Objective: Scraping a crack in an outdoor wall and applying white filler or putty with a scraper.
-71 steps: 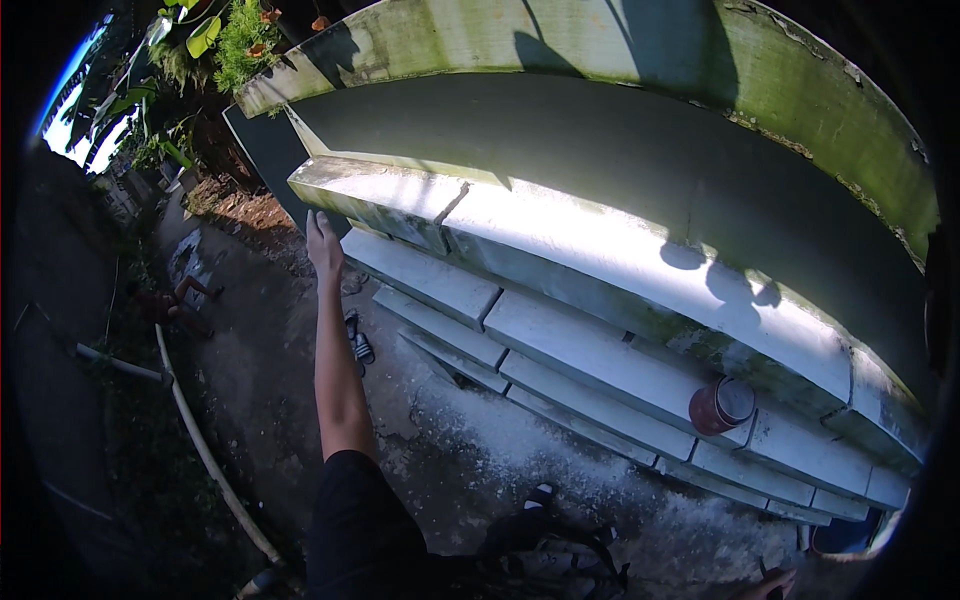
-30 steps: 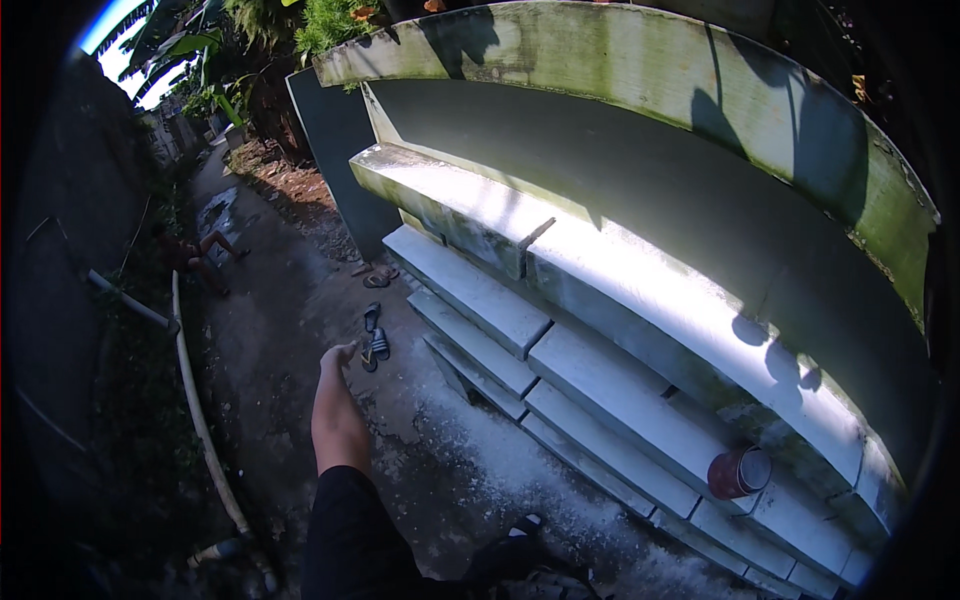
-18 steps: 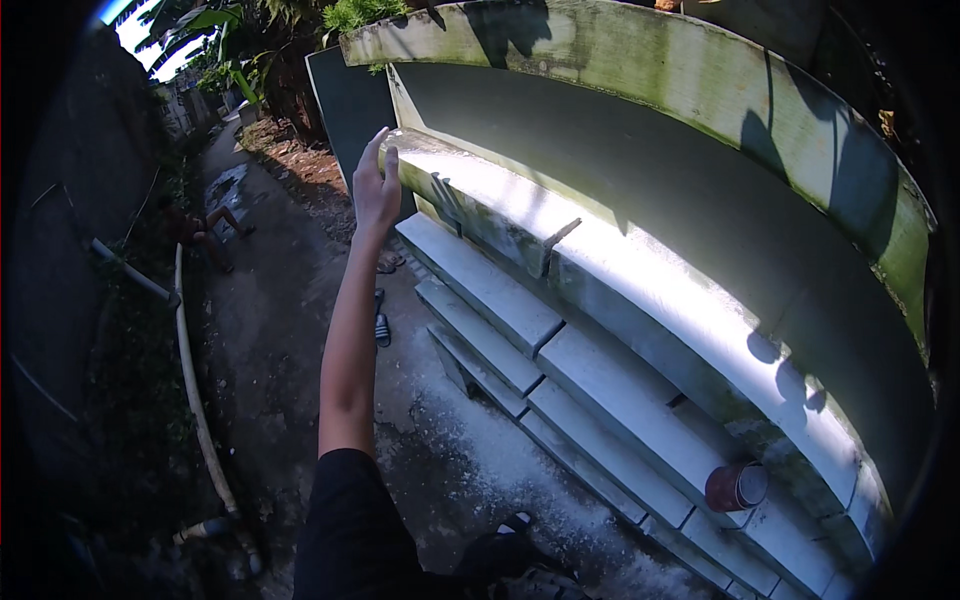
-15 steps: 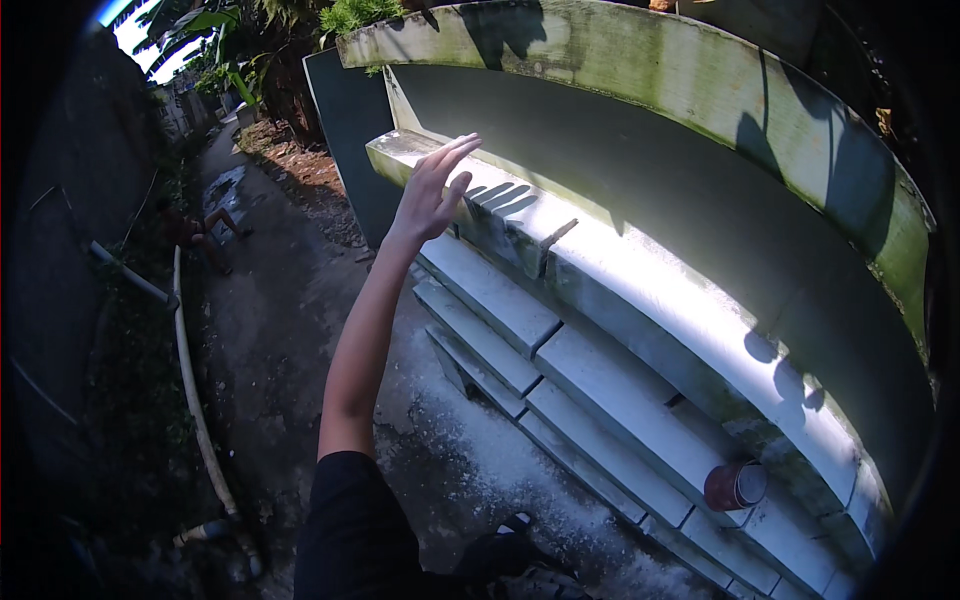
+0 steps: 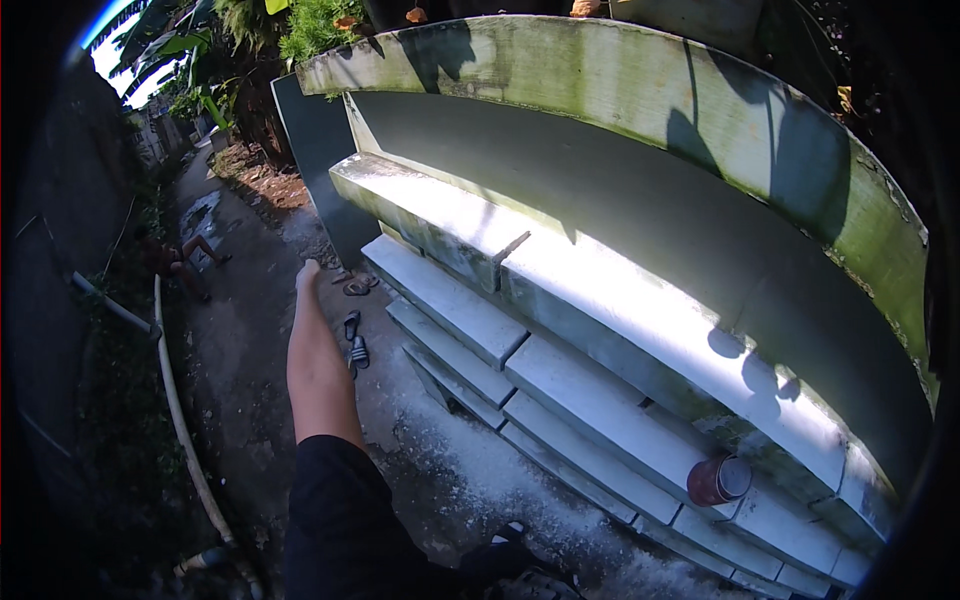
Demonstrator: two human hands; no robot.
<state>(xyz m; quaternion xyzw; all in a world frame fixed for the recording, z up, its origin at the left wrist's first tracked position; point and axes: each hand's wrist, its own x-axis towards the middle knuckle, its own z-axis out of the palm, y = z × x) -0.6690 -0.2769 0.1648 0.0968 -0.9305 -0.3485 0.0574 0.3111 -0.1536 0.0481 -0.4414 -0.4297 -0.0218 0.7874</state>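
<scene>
My left arm in a dark sleeve reaches forward over the path. At its end, my left hand [image 5: 308, 274] is seen small and end-on, away from the wall, and its fingers are hidden. Nothing shows in it. To its right are stepped rows of pale concrete slabs [image 5: 590, 375] under a thick sunlit ledge [image 5: 430, 205]. A reddish-brown can [image 5: 708, 480] with a pale top stands on the slabs at the lower right. My right hand is out of view.
A mossy curved wall top [image 5: 600, 75] arches over the ledge. Dark slippers [image 5: 359, 352] lie on the path [image 5: 250, 350], whitened by powder near the slabs. A long pale pipe [image 5: 180, 420] runs along the left. Farther off, a person [image 5: 170, 260] sits low beside the path.
My left hand has left its place above the ledge and swung left and down over the path. Its shadow is gone from the ledge, and the slippers now show. The view has shifted slightly.
</scene>
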